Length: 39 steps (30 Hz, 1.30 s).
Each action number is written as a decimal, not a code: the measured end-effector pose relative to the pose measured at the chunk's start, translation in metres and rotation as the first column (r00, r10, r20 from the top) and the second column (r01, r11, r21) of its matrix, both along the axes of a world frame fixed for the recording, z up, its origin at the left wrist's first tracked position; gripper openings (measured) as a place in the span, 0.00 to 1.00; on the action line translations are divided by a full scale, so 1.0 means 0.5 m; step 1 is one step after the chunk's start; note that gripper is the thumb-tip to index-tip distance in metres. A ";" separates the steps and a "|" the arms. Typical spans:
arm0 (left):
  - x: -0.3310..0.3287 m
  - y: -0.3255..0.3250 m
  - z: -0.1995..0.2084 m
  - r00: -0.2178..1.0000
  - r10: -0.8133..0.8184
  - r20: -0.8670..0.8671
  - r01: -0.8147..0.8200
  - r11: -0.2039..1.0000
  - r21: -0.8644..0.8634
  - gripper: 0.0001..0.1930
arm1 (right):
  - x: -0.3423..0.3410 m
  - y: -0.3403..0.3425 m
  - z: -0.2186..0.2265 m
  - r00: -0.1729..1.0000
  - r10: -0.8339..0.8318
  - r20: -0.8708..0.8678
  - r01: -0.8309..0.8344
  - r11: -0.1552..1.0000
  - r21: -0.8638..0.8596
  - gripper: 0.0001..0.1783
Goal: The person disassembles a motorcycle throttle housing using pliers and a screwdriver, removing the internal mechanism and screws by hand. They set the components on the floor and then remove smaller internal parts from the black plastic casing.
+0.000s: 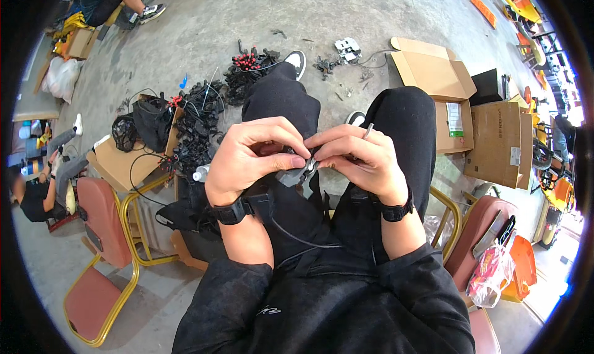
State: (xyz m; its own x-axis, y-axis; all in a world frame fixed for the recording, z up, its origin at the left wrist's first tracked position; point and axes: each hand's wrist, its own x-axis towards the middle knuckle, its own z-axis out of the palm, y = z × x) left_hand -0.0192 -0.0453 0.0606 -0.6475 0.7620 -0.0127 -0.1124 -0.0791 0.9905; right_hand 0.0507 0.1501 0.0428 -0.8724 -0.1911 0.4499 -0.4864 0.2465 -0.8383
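While both hands sit together over the lap, the left hand [250,159] is curled shut around a small dark part [296,174], thumb pressed along its top. Right hand [356,156] is closed too, fingertips pinching the same part from the other side, so it's basically clamped between the two, right where the thumbs meet. A thin metal bit [369,130] pokes up out of the right hand, can't tell what it is. A black cable [297,236] runs down from under the hands across the lap.

Left of the left hand there's an open box [117,162] with a heap of black parts [195,128] piled beside it. Past the right hand is a stack of cardboard boxes [495,137], one open at the top, contents not visible.
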 end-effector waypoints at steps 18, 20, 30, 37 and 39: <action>0.046 0.004 0.053 0.850 0.128 -0.512 -0.388 0.809 -0.442 0.09 | 0.010 -0.025 -0.012 1.000 -0.027 0.010 0.022 0.946 0.323 0.11; 0.056 0.013 0.059 0.845 0.161 -0.509 -0.420 0.788 -0.449 0.08 | 0.010 -0.027 -0.013 0.999 -0.045 -0.023 0.049 0.947 0.316 0.10; 0.059 0.026 0.033 0.867 0.326 -0.376 -0.462 0.808 -0.364 0.07 | 0.009 -0.025 -0.024 0.961 -0.081 -0.265 0.165 0.936 0.312 0.08; 0.054 0.033 0.027 0.885 0.264 -0.383 -0.392 0.867 -0.308 0.07 | 0.011 -0.021 -0.011 0.962 -0.057 -0.266 0.162 0.906 0.391 0.08; 0.055 0.044 0.023 0.790 0.216 -0.574 -0.474 0.809 -0.348 0.07 | 0.012 -0.020 -0.008 0.967 -0.054 -0.249 0.160 0.889 0.428 0.08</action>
